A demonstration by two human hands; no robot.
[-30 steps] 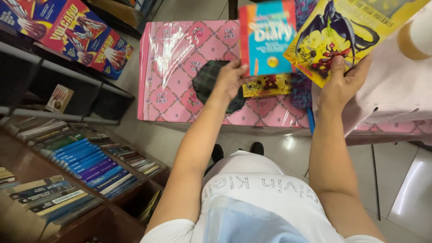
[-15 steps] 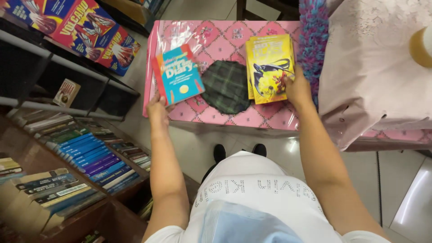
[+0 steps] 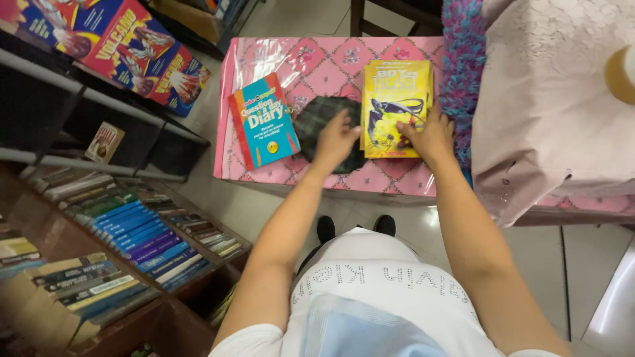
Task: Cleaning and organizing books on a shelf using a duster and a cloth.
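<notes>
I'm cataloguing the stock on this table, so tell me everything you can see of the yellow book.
The yellow book is a glossy paperback with a dark drawn figure on its cover. It lies flat, face up and closed, on the pink patterned table cover, beside a dark green plaid cloth. The right hand rests on its lower right corner. The left hand lies on the cloth just beside the book's left edge.

Both arms bare, stretched fwd & down, elbows slightly bent. Left hand (image 3: 336,140) palm down, fingers spread & loose, wrist straight. Right hand (image 3: 430,135) also palm down, fingers splayed flat, thumb pointing inward twd left hand. Hands near each other, not touching.
</notes>
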